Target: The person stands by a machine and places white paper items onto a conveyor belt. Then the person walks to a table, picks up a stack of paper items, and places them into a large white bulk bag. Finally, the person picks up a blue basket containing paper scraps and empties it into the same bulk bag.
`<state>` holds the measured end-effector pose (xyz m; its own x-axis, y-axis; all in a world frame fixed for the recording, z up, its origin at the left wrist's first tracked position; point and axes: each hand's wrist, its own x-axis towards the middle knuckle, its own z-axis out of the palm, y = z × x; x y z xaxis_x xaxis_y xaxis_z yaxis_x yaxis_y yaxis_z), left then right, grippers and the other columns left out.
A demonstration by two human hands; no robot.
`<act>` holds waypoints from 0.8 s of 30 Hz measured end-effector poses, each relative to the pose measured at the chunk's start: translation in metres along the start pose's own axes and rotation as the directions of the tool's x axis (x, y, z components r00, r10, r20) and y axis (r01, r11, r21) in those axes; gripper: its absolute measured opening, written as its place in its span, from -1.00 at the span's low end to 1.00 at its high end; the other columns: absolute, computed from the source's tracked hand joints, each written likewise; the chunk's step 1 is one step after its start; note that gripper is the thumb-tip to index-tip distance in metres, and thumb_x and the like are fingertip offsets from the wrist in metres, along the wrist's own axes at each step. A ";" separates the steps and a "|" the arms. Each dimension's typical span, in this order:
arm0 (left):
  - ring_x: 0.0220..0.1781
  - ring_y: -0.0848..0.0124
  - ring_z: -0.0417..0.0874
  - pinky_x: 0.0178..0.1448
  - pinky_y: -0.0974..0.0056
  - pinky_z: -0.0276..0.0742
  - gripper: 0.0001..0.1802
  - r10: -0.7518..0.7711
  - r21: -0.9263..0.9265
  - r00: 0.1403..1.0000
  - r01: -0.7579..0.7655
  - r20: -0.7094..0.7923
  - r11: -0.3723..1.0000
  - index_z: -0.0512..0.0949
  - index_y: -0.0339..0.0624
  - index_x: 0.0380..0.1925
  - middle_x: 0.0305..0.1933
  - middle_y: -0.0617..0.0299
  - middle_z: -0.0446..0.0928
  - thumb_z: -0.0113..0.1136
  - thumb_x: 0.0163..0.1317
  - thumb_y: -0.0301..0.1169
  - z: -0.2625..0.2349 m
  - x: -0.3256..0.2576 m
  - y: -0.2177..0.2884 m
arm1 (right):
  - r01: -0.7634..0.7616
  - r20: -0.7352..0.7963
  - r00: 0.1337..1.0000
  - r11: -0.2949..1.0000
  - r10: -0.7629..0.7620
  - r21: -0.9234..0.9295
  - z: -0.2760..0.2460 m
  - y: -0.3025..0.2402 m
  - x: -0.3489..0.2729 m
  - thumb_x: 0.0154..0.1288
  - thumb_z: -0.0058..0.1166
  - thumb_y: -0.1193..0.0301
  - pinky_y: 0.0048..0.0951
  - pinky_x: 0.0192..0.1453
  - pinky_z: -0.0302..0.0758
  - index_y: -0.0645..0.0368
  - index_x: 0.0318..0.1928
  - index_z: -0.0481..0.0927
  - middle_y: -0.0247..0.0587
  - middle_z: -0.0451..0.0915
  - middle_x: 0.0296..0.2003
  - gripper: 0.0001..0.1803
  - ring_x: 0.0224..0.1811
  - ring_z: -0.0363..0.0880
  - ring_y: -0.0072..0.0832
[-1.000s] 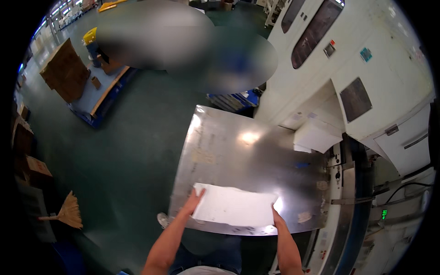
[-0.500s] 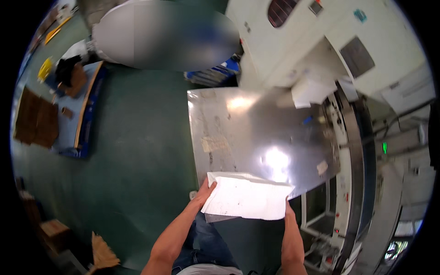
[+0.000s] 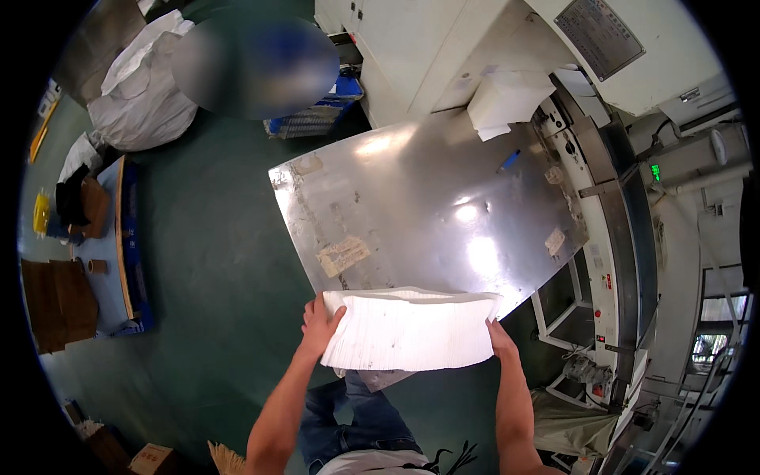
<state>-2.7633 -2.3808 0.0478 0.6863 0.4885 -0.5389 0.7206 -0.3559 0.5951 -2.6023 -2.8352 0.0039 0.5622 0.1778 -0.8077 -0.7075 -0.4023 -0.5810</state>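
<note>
A thick stack of white paper sheets [image 3: 408, 334] is at the near edge of the shiny metal table [image 3: 396, 214], its layered edges turned toward me. My left hand [image 3: 319, 326] grips its left end, thumb over the near face and fingers around the outer side. At the right end, my right hand [image 3: 501, 340] presses in, partly hidden by the stack. I cannot tell whether the stack rests on the tabletop or is held just above it.
Another pile of white paper [image 3: 507, 99] sits at the table's far right, near a blue pen-like object [image 3: 511, 160]. A long machine [image 3: 606, 317] runs along the right. Cardboard [image 3: 59, 305] stands by a low blue platform [image 3: 107, 269] on the left.
My view has turned, so the table appears rotated and the floor items shifted. The stack now shows its layered edges more plainly, still between both hands.
</note>
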 end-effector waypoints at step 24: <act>0.18 0.37 0.45 0.26 0.25 0.37 -0.50 0.068 -0.838 0.859 0.475 0.508 0.267 0.21 -0.21 0.29 0.22 0.18 0.39 -0.04 0.38 -0.36 -0.034 0.035 0.017 | -0.069 -0.053 0.993 0.901 0.102 0.428 0.070 0.000 -0.003 0.47 -0.24 0.11 -0.34 0.29 0.30 0.24 0.33 0.21 -0.15 0.34 0.25 -0.41 0.25 0.33 -0.33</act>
<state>-2.7310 -2.3423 0.0595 0.6881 -0.0096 -0.7255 0.4359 0.8048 0.4028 -2.6339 -2.7725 -0.0003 0.5095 0.0878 -0.8560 -0.8597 0.0093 -0.5108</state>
